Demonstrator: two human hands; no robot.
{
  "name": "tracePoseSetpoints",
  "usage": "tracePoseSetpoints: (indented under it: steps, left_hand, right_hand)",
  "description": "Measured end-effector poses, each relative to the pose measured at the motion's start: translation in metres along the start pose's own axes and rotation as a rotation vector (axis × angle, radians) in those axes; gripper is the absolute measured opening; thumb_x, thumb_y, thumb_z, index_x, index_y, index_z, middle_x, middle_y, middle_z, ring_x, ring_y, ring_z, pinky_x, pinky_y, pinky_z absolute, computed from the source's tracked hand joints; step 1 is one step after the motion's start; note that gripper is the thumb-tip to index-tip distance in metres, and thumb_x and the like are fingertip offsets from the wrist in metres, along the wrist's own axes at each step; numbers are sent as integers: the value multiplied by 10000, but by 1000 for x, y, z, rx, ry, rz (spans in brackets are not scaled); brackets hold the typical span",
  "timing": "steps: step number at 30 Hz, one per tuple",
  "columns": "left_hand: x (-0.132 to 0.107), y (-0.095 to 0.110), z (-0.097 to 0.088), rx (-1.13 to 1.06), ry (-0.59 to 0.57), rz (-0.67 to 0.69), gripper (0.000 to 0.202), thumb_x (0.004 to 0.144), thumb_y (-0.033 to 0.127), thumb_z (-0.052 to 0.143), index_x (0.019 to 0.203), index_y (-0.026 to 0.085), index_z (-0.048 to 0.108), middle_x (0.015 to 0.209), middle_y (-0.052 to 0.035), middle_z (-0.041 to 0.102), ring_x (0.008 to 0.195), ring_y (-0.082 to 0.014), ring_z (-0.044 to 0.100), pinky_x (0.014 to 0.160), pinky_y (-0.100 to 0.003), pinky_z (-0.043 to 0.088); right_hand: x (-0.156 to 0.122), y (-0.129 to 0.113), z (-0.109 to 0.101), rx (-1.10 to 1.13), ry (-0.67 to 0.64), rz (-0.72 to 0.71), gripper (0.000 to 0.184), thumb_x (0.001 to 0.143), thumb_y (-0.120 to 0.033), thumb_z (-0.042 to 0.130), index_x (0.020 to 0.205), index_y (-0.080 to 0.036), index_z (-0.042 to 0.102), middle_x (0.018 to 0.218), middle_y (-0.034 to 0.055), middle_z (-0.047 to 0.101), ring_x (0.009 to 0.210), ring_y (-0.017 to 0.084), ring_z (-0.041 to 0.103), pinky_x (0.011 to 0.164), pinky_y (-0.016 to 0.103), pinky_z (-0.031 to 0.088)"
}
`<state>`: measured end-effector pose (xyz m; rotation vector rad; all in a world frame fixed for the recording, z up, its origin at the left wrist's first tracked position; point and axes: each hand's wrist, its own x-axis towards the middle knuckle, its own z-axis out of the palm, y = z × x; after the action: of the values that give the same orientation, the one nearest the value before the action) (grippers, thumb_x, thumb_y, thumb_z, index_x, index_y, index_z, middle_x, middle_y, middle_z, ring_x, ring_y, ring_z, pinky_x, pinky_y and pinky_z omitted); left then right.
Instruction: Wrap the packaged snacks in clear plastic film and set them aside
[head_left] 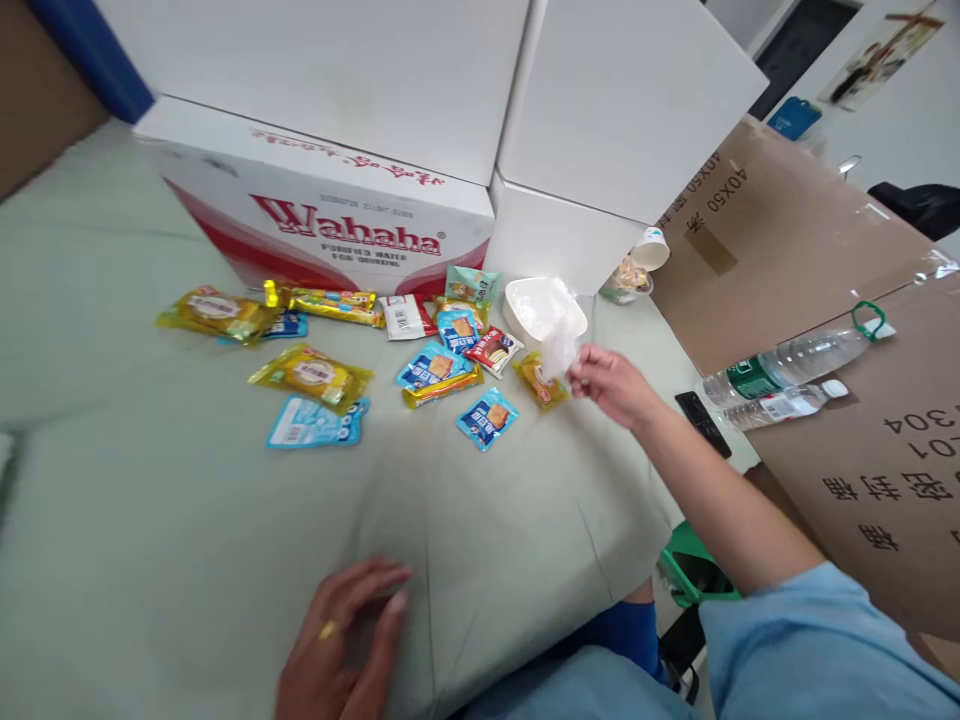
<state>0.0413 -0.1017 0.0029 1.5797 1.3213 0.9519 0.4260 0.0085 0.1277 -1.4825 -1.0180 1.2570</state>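
Observation:
My right hand (pixel 609 384) pinches a thin see-through piece of plastic, perhaps a small bag (pixel 559 345), over the front edge of a white bowl (pixel 523 310). Close beside these fingers lies a yellow snack packet (pixel 537 380). My left hand (pixel 346 640) rests near the front of the table, a ring on one finger. Its fingers are loosely curved with a gap to the thumb, and nothing shows in them. Further off are a blue snack packet (pixel 487 418), a red and white packet (pixel 493 350) and a thin yellow stick packet (pixel 442 386).
Yellow bread packets (pixel 311 376) and a light blue packet (pixel 315 422) lie at left. A Wahaha carton (pixel 330 225) and white boxes (pixel 592 110) wall off the back. At right are a phone (pixel 703 424), water bottles (pixel 787 365), brown cardboard (pixel 847 420) and a green bin (pixel 694 565).

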Motion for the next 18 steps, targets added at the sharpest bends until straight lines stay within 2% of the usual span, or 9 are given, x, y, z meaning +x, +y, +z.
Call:
tracePoseSetpoints:
  steps: [2, 4, 5, 6, 8, 10, 13, 15, 18]
  left_hand:
    - [14, 29, 27, -269, -25, -102, 295, 876, 496, 718, 1157, 410, 692, 1207, -28, 696, 1087, -316, 743, 810, -478, 693]
    - [28, 48, 49, -511, -85, -217, 534, 833, 514, 788, 1299, 336, 598, 1388, -92, 627, 1201, -316, 707, 849, -456, 683]
    - [34, 53, 57, -592, -109, -261, 617, 792, 529, 828, 1307, 295, 582, 1434, -122, 598, 1192, -310, 705, 850, -441, 677]
    - [38, 55, 63, -647, -133, -294, 678, 751, 537, 864, 1303, 263, 582, 1427, -136, 601, 1137, -292, 716, 843, -425, 670]
    - [41, 55, 69, -717, -154, -343, 657, 733, 575, 878, 1213, 198, 633, 1216, -122, 697, 991, -241, 720, 856, -397, 649]
    - [39, 52, 68, -803, -110, -421, 629, 722, 631, 870, 1106, 177, 663, 1029, -81, 725, 887, -210, 699, 805, -370, 640]
    - [36, 49, 59, -921, 37, -547, 645, 638, 636, 918, 1021, 192, 647, 958, -33, 713, 841, -187, 678, 699, -316, 625]
    - [36, 46, 50, -925, 114, -591, 662, 563, 581, 966, 985, 192, 636, 928, -9, 703, 808, -161, 666, 666, -278, 611]
    - [36, 43, 37, -831, 152, -625, 667, 507, 546, 979, 940, 174, 633, 805, 19, 676, 674, -129, 643, 552, -216, 533]
  right_hand:
    - [-35, 25, 35, 10, -103, 56, 498, 653, -581, 945, 753, -205, 635, 694, -28, 617, 599, 108, 503, 608, 268, 397]
    - [-63, 49, 68, 29, -241, 122, 479, 700, -592, 924, 761, -206, 645, 677, -38, 593, 605, 109, 487, 617, 266, 386]
    - [-74, 59, 81, 38, -297, 147, 463, 726, -584, 915, 766, -206, 650, 673, -42, 584, 615, 109, 480, 625, 263, 378]
    - [-83, 68, 93, 50, -333, 162, 446, 751, -572, 906, 770, -205, 653, 671, -43, 581, 629, 110, 479, 635, 261, 371]
    - [-96, 82, 110, 95, -352, 171, 431, 780, -562, 895, 768, -202, 658, 661, -41, 582, 652, 113, 484, 659, 260, 369]
    - [-102, 91, 117, 179, -334, 180, 430, 784, -561, 896, 769, -202, 659, 668, -35, 597, 658, 114, 501, 680, 264, 383]
    - [-103, 95, 115, 308, -306, 213, 417, 754, -533, 924, 775, -209, 663, 704, -22, 620, 652, 116, 533, 680, 271, 427]
    - [-100, 91, 108, 354, -242, 214, 391, 730, -498, 941, 764, -218, 670, 726, -11, 632, 668, 128, 559, 665, 274, 468]
    - [-89, 73, 87, 366, -72, 156, 341, 701, -430, 955, 747, -222, 688, 762, 5, 649, 697, 146, 601, 619, 267, 518]
